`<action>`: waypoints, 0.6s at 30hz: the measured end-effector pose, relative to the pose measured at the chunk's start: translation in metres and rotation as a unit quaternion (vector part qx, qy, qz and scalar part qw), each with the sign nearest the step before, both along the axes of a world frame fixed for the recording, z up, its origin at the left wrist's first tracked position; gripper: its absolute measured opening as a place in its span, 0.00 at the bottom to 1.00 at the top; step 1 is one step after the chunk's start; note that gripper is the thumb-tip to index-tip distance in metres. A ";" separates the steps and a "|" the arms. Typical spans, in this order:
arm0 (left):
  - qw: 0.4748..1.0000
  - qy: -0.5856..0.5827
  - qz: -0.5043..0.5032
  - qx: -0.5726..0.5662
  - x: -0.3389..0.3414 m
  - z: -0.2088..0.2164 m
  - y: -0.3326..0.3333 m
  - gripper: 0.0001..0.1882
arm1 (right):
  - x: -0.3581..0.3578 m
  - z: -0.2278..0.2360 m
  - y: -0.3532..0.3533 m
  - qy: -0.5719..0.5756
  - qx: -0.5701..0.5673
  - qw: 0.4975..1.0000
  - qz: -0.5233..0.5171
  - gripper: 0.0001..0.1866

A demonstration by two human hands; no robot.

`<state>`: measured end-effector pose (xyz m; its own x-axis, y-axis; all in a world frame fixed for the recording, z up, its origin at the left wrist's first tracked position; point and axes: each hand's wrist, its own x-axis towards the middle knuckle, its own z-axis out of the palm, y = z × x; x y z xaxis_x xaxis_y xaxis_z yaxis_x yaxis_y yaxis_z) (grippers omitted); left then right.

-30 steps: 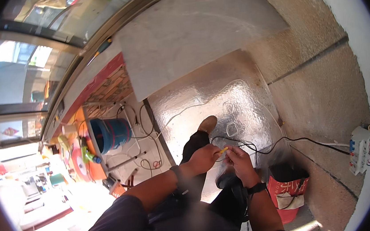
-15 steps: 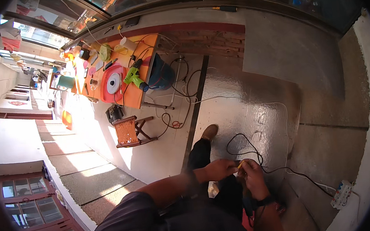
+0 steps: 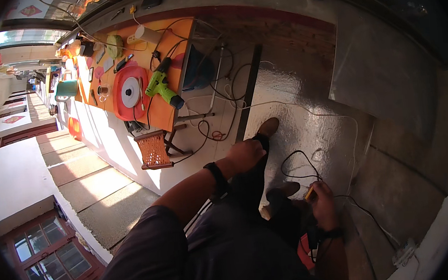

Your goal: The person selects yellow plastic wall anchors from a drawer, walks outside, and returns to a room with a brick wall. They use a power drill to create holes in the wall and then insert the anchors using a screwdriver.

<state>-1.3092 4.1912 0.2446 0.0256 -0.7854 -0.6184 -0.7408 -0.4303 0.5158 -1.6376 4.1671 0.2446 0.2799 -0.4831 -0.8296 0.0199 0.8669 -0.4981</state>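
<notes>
My right hand [image 3: 324,203] is closed around a small yellow piece [image 3: 309,193] with a dark part beside it; its exact kind is too small to tell. A black cord [image 3: 296,153] loops above that hand and appears to run into it. My left hand [image 3: 247,155] is apart from the right, over my dark trouser leg near my brown shoe [image 3: 269,127]. Its back faces up, and its fingers are mostly hidden, so I cannot see whether they hold anything.
An orange table [image 3: 165,116] at left carries a green drill [image 3: 159,87], a red tray [image 3: 136,115] with a white lid [image 3: 130,92], and cords. Below it stands a folding stool [image 3: 154,149]. A white cable [image 3: 313,112] crosses the shiny floor sheet. A grey panel [image 3: 384,70] lies at right.
My hands have separated: the left has moved up and left toward my knee, while the right has moved slightly right, keeping the yellow piece. The view has shifted, and a second shoe now shows.
</notes>
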 end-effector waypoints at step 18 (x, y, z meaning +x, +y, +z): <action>0.995 -0.047 0.066 0.064 0.137 -0.039 0.022 0.13 | 0.131 -0.010 -0.079 -0.007 -0.017 0.990 0.142 0.07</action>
